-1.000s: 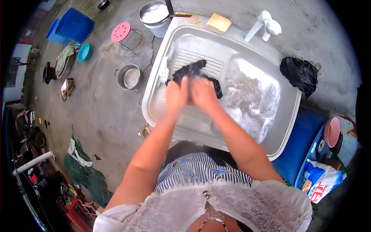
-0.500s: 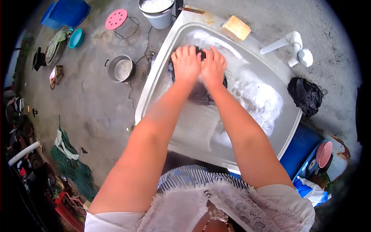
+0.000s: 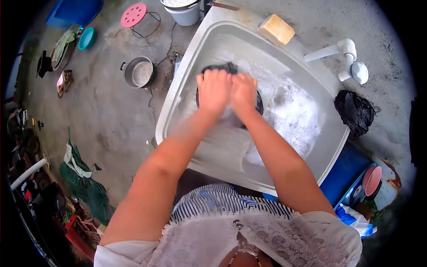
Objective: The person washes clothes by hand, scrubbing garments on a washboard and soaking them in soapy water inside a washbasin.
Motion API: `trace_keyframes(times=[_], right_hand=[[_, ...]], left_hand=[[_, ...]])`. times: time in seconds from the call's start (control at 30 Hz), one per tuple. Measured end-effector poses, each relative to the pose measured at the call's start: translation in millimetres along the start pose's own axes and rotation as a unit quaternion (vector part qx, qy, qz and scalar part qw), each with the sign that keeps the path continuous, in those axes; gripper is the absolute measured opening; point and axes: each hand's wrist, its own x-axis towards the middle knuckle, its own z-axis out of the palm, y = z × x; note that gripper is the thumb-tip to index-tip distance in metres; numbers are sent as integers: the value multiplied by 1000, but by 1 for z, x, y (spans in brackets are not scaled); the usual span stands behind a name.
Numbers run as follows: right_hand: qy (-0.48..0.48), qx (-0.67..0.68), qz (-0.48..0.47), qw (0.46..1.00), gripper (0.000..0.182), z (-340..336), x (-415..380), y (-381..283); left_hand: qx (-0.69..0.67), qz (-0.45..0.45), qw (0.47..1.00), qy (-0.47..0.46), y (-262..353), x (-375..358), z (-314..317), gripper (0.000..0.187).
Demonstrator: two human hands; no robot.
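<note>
Pressing a dark garment [image 3: 229,69] against the sloped floor of the wash basin [image 3: 187,58], my left hand [image 3: 214,90] and right hand [image 3: 243,91] lie side by side, touching, fingers curled down onto the wet cloth. Suds [image 3: 296,113] fill the right half of the basin. A soap bar [image 3: 276,29] rests on the far rim, near the tap [image 3: 342,53]. Judged from the foam, scrubbing is under way; rinsing and wringing remain.

floor: grey concrete [image 3: 111,115] | daylight | clutter [image 3: 49,196] along left edge
</note>
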Motion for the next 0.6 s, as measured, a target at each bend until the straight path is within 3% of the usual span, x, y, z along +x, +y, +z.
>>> trace_keyframes(times=[0.07,0.13,0.17,0.2,0.27,0.33,0.4,0.43,0.5,0.53,0.57,0.6], right_hand=[[29,-4,-14,999,25,19,32,18],[161,-78,59,982,11,25,36,13],[77,-87,62,991,15,19,30,14],[81,-89,58,991,15,11,21,11],[38,-81,16,996,17,-9,-17,-7],[55,56,-53,996,19,-30,-73,-15],[19,158,-40,987,18,-33,-126,-17],[18,159,-44,986,18,-33,-118,-16],[-109,3,-44,993,17,-37,-106,-23],[-78,-4,-38,996,16,-26,-78,-19],[-70,-2,-40,997,18,-15,-50,-8],[-54,-6,-32,998,18,-9,-26,-2]], left_hand=[[1,-11,1000,28,-6,38,17,18],[8,50,989,141,-11,43,23,19],[24,41,992,115,-10,37,20,22],[24,42,992,121,-8,28,15,22],[-83,-45,995,9,0,-8,-9,20],[-180,-4,983,-30,4,-56,-45,20],[-104,11,987,-120,12,-106,-55,18],[-103,9,988,-116,12,-100,-54,18],[-53,19,977,-205,16,-97,-52,14],[-82,31,995,-55,8,-81,-26,12],[-63,28,998,15,2,-52,-11,15],[-54,14,998,24,-1,-27,-1,16]])
